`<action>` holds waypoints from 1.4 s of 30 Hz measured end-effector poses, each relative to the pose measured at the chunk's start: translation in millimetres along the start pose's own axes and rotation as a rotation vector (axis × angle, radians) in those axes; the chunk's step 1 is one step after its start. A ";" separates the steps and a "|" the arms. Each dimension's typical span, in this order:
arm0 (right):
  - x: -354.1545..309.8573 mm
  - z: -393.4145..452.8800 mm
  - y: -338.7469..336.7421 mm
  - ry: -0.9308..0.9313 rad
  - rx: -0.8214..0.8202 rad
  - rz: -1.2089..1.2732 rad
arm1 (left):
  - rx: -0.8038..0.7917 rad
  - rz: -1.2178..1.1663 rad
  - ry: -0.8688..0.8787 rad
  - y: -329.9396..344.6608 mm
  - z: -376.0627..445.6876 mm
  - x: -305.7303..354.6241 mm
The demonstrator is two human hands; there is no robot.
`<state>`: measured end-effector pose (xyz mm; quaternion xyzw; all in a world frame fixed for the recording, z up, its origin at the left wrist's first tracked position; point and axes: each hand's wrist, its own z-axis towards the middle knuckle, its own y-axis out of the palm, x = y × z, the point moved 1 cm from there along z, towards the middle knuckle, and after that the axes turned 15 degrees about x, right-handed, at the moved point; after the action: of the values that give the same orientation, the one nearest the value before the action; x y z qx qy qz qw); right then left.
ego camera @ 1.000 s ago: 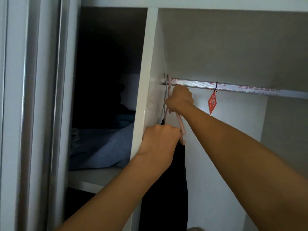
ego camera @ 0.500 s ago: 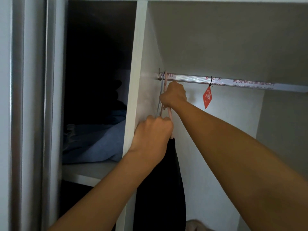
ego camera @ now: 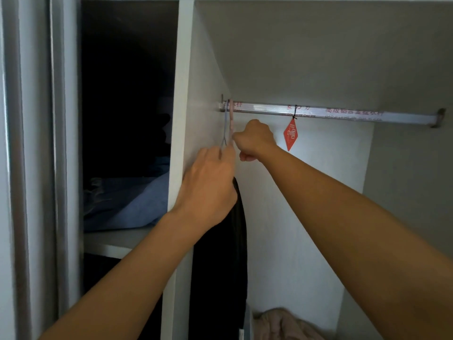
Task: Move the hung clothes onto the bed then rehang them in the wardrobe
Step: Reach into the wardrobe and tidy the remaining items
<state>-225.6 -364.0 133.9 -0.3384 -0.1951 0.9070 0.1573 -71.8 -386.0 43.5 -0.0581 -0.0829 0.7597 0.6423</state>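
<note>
Both forearms reach up into the wardrobe's hanging bay. The left hand is nearest, just below the rail's left end, fingers curled about the lower necks of the hangers; its palm side is hidden, so the exact hold cannot be confirmed. The dark garment hangs straight down beneath that hand, against the white divider panel. Slightly farther in and higher, still under the rail, the right hand is clenched, its fingers pinching the pink hanger beside a grey hanger. Both hooks sit over the rail at its extreme left, near the bracket. A red diamond tag dangles from the rail, right of the right hand. Low under the rail lies a crumpled beige cloth; left of the divider, folded blue fabric rests on a shelf.

Assessment: the garment is on the rail, rehanging apparently in its closing stage. Risks: the two hooks lie close together, so moving one hanger could drag or unseat the other; the garment may slide off its hanger if tilted; crowding against the divider could snag it.
</note>
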 end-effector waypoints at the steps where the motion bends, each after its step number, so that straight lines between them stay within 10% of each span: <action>1: 4.0 -6.9 -5.5 0.002 -0.012 0.004 | 0.020 -0.054 -0.027 -3.2 -2.8 1.6; 18: 107.6 -221.4 -89.7 -0.104 -0.465 -0.217 | -0.505 -0.194 -0.052 -11.8 -92.8 51.3; 33: 99.1 -423.8 -185.4 0.294 -0.334 -0.544 | -1.061 -0.625 0.062 -62.2 -192.6 118.9; 42: 83.4 -543.7 -285.2 0.574 -0.128 -0.694 | -1.113 -0.908 0.308 -125.8 -232.3 234.3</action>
<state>125.0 54.8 -158.6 -0.5000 -0.3013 0.6561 0.4784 55.7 -122.9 -154.5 -0.4416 -0.3811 0.2477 0.7736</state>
